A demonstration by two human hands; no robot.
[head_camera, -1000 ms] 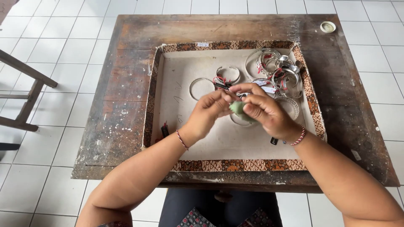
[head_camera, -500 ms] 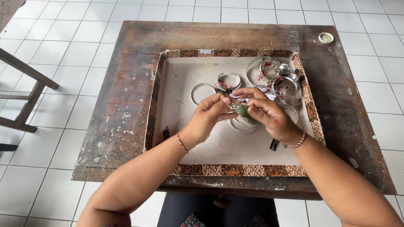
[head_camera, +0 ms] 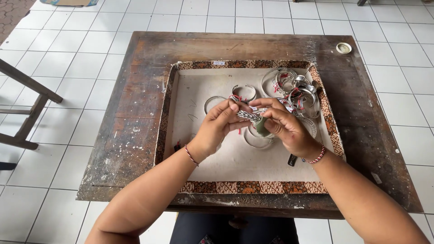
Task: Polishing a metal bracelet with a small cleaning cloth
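Both the left hand [head_camera: 218,126] and right hand [head_camera: 281,127] pinch a twisted silver bangle [head_camera: 250,115], with maybe a green cloth [head_camera: 262,127] underneath; a loose pinch could drop it into the tray [head_camera: 168,113].

A worn dark wooden bench [head_camera: 135,135] with pale scuffs stands on a floor of white square tiles [head_camera: 68,54]. On the bench lies a shallow square tray with a beige lining and a brown patterned border [head_camera: 253,187]. Inside the tray, at its far right corner, lies a heap of silver bangles with red tags [head_camera: 294,88]. A small round white lid [head_camera: 344,47] sits near the bench's far right corner. Left of the bench stands a dark wooden frame [head_camera: 27,108].
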